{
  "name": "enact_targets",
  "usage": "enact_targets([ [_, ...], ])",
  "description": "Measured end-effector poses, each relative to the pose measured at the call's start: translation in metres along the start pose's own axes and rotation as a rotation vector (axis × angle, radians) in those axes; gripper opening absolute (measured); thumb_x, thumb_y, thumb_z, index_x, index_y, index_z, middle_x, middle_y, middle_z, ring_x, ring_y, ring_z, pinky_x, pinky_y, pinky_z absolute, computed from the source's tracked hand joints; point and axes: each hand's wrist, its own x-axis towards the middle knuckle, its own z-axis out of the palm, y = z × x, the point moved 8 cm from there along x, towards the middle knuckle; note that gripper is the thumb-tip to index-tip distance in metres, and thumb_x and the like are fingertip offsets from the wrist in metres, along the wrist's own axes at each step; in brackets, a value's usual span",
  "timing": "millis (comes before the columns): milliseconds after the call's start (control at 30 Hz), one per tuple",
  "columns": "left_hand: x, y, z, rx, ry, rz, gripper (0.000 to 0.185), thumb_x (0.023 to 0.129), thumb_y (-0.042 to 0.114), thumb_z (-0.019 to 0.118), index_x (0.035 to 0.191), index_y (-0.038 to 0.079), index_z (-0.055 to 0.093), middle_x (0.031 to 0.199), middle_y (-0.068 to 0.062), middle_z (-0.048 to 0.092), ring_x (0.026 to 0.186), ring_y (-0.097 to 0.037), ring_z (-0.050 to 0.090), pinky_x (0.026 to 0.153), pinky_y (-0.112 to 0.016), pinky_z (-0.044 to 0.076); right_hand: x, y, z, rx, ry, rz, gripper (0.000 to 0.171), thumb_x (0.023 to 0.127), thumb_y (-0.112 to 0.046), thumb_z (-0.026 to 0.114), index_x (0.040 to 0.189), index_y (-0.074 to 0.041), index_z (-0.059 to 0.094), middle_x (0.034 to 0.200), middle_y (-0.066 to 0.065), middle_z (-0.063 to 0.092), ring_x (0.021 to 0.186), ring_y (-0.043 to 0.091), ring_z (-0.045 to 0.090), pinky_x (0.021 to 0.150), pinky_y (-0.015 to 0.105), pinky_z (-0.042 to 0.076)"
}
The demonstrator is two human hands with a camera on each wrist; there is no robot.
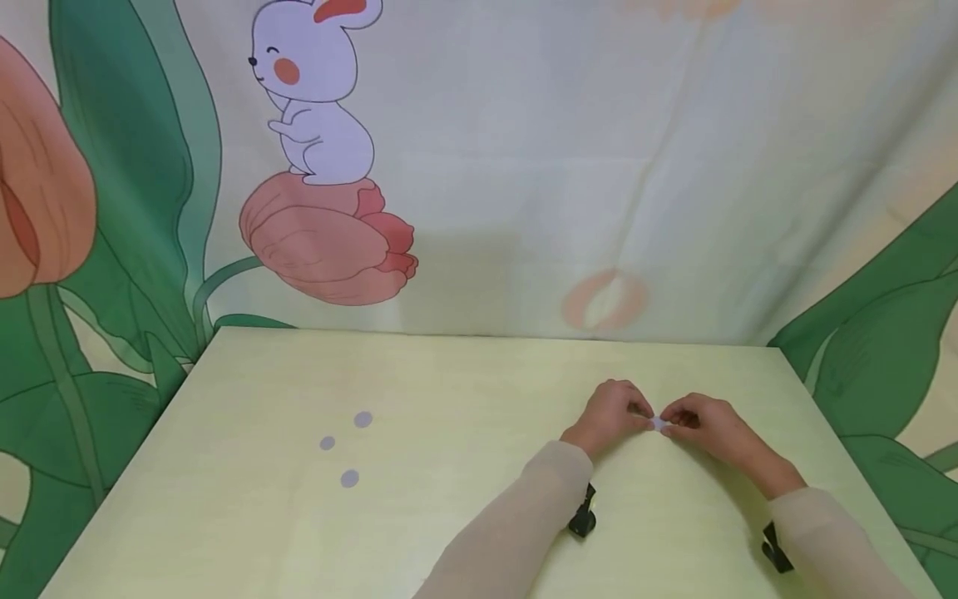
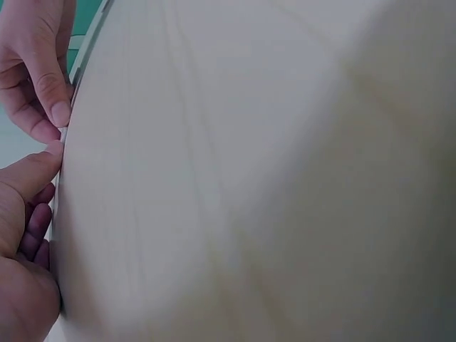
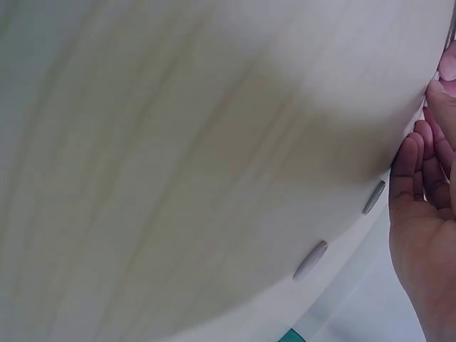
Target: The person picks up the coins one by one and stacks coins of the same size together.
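Observation:
On the right half of the table, in the head view, my left hand and right hand meet at the fingertips. Between them they pinch a small pale purple piece. Fingers cover its edges, so its full outline is hidden. In the left wrist view the fingers and thumbs of both hands come together at the left edge, and the piece itself cannot be made out there. Well to the left of both hands lie three flat purple discs: an upper one, a left one and a lower one.
The pale yellow table backs onto a printed curtain with a rabbit and flowers. A black wrist device sits under the left sleeve, another by the right.

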Motion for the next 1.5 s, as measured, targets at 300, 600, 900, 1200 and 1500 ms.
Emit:
enact_targets([
  [300, -0.002, 0.001, 0.001, -0.017, -0.014, -0.025, 0.01, 0.087, 0.02, 0.082, 0.095, 0.014, 0.081, 0.099, 0.008, 0.068, 0.098, -0.005, 0.056, 0.092, -0.015, 0.041, 0.0, -0.002, 0.003, 0.016, -0.013, 0.014, 0.015, 0.092, -0.014, 0.076, 0.103, -0.004, 0.074, 0.092, 0.001, 0.066, 0.083, 0.017, 0.057, 0.073, 0.025, 0.05],
  [600, -0.002, 0.007, -0.001, 0.009, -0.038, 0.011, 0.011, 0.087, 0.019, 0.082, 0.095, 0.012, 0.081, 0.099, 0.005, 0.069, 0.097, -0.006, 0.057, 0.09, -0.013, 0.042, 0.0, -0.005, 0.002, -0.021, -0.024, 0.025, 0.012, 0.091, -0.015, 0.076, 0.099, -0.007, 0.072, 0.089, -0.001, 0.066, 0.081, 0.016, 0.056, 0.073, 0.027, 0.05],
  [900, -0.004, 0.005, 0.004, 0.007, -0.065, 0.007, 0.008, 0.087, 0.02, 0.083, 0.091, 0.013, 0.08, 0.096, 0.006, 0.067, 0.095, -0.006, 0.054, 0.089, -0.014, 0.042, -0.003, -0.002, 0.007, 0.001, -0.063, 0.05, 0.014, 0.09, -0.016, 0.078, 0.094, -0.006, 0.068, 0.082, -0.001, 0.061, 0.076, 0.014, 0.052, 0.067, 0.024, 0.046],
  [1200, 0.002, 0.002, 0.004, 0.024, -0.055, -0.016, 0.01, 0.086, 0.024, 0.084, 0.092, 0.016, 0.081, 0.096, 0.009, 0.066, 0.095, -0.005, 0.053, 0.088, -0.014, 0.042, 0.002, -0.007, 0.004, -0.001, -0.063, 0.022, 0.015, 0.088, -0.012, 0.078, 0.095, -0.003, 0.068, 0.083, 0.0, 0.061, 0.077, 0.016, 0.053, 0.067, 0.024, 0.048],
  [1500, 0.002, -0.001, -0.001, 0.024, -0.057, -0.042, 0.01, 0.086, 0.024, 0.084, 0.091, 0.016, 0.081, 0.095, 0.01, 0.066, 0.095, -0.005, 0.053, 0.088, -0.014, 0.042, 0.007, -0.01, 0.006, -0.006, -0.073, 0.014, 0.014, 0.088, -0.011, 0.078, 0.094, -0.003, 0.069, 0.083, 0.0, 0.062, 0.077, 0.016, 0.054, 0.068, 0.024, 0.049],
])
